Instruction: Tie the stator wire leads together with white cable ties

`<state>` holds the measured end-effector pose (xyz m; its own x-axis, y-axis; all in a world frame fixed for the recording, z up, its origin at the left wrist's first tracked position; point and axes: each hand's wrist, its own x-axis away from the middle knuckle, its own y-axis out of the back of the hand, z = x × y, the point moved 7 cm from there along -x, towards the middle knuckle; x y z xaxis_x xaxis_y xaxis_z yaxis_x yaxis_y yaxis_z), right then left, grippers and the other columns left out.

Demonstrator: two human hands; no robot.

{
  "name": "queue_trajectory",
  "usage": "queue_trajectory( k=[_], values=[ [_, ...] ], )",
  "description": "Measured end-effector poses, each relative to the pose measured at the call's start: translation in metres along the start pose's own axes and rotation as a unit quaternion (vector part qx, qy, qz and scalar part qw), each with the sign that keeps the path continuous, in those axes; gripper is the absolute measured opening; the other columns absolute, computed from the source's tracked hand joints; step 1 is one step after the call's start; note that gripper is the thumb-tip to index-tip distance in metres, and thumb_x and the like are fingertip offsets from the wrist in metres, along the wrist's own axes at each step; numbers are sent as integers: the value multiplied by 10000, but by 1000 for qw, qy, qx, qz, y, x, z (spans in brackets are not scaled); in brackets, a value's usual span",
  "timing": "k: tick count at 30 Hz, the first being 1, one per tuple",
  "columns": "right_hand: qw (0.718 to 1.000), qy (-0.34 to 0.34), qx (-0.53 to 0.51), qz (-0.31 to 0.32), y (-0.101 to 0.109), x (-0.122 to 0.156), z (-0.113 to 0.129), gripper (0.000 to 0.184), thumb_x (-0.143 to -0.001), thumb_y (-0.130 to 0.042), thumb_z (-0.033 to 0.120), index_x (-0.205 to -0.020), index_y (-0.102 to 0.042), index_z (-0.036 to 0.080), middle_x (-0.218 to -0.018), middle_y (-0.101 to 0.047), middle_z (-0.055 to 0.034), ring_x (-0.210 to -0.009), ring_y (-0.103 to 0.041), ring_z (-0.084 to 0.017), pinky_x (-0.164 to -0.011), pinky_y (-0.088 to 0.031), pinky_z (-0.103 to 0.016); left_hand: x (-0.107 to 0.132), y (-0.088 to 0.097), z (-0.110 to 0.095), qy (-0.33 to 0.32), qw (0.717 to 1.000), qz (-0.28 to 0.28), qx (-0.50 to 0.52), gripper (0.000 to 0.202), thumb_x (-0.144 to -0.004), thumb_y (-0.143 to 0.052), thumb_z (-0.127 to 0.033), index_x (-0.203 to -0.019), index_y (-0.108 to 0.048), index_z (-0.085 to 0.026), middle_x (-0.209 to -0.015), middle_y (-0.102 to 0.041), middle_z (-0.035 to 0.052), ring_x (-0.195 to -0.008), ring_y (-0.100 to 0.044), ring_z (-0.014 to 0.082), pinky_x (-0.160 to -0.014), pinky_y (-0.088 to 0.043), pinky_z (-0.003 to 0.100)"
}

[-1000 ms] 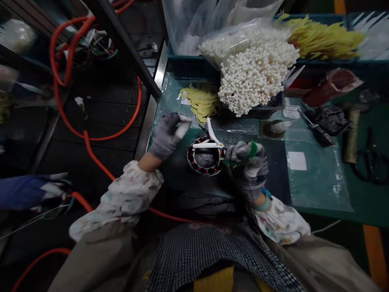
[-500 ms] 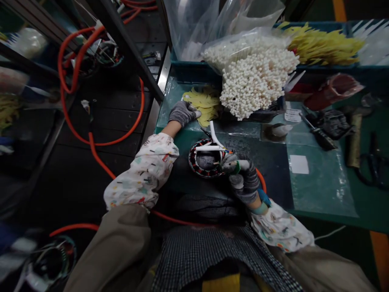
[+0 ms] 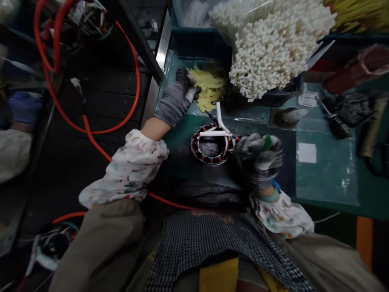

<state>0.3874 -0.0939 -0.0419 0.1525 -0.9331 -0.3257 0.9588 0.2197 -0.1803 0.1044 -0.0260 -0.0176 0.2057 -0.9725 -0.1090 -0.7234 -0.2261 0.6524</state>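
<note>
A wire-wound motor stator lies flat on the bench, with white sleeved leads across its top. My left hand, in a grey striped glove, is at the left edge of a pile of yellow insulation strips. Its thumb and fingers are apart, and I see nothing held between them. To the right of the stator, my gloved right hand is smeared by motion. It is closed around a small object with a green part, whose kind I cannot make out.
A bundle of thin white tubes stands at the back. On the right lie a white square, a brush-like tool and a red cylinder. An orange hose loops on the left, where another person's gloved hand shows.
My left hand has lifted off the yellow strips a little, its thumb spreading from the fingers. My right hand has moved right, away from the stator. The camera view has shifted.
</note>
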Motion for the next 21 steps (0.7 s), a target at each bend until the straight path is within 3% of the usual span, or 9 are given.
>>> queue_trajectory(
  k=[2,4,6,9,12,14,17,21],
  values=[
    [995,-21,-72,-59,2,-7,-1,447,-1028,-687,731,-857,-632,322,-694,-522,47,-632,-563,-196,-642,-553,-362,39,6,-28,-61,997,-38,-11,521,-1120,-410,-351,-1639,-457,-338,-1431,-715,72,-1038,-782,241,-994,-637,419],
    [990,-42,-109,-75,0,-14,-2,453,-1035,-705,692,-801,-615,315,-667,-468,55,-592,-509,-179,-599,-517,-336,84,6,-52,-143,982,-67,-100,584,-1178,-292,-369,-1753,-382,-319,-1218,-789,84,-970,-781,246,-978,-649,434],
    [990,-53,-106,-74,-2,-18,-1,474,-1028,-704,709,-783,-594,318,-662,-441,56,-569,-475,-176,-569,-496,-332,124,-5,-58,-209,969,-51,-121,475,-1173,-406,-469,-1554,-666,-357,-965,-786,49,-896,-767,266,-969,-645,474],
    [993,-44,-87,-62,-5,-21,2,525,-1023,-663,765,-763,-558,322,-636,-405,58,-519,-431,-175,-508,-453,-334,166,-31,-46,-361,920,24,-150,393,-1133,-563,-498,-1467,-725,-368,-1089,-831,31,-1172,-778,255,-1269,-500,503],
    [995,-38,-76,-49,-5,-21,3,544,-1044,-609,779,-764,-534,319,-626,-392,56,-504,-428,-177,-481,-437,-336,180,-47,-16,-419,883,69,-200,550,-1104,-625,-617,-1589,-619,-358,-1358,-816,45,-1475,-653,256,-1454,-168,514],
    [997,-30,-61,-41,-2,-20,1,545,-1032,-619,796,-778,-528,323,-633,-403,49,-514,-448,-187,-488,-452,-352,178,-51,-6,-418,881,86,-205,586,-1089,-639,-651,-1602,-600,-370,-1412,-804,30,-1519,-619,244,-1468,-79,486],
    [1000,-10,-12,-10,4,-17,-5,519,-1050,-548,821,-853,-568,341,-660,-430,26,-526,-476,-217,-509,-473,-394,173,-48,-10,-406,899,64,-153,496,-1104,-667,-519,-1573,-610,-369,-1410,-806,17,-1533,-604,223,-1473,-58,460],
    [995,-8,98,19,13,-12,-16,615,-1132,-171,752,-1148,-668,390,-695,-459,-17,-614,-558,-294,-627,-531,-484,172,-48,-15,-397,914,48,-73,503,-1070,-748,-393,-1554,-613,-408,-1354,-816,-2,-1500,-625,205,-1474,-110,450]
  ],
)
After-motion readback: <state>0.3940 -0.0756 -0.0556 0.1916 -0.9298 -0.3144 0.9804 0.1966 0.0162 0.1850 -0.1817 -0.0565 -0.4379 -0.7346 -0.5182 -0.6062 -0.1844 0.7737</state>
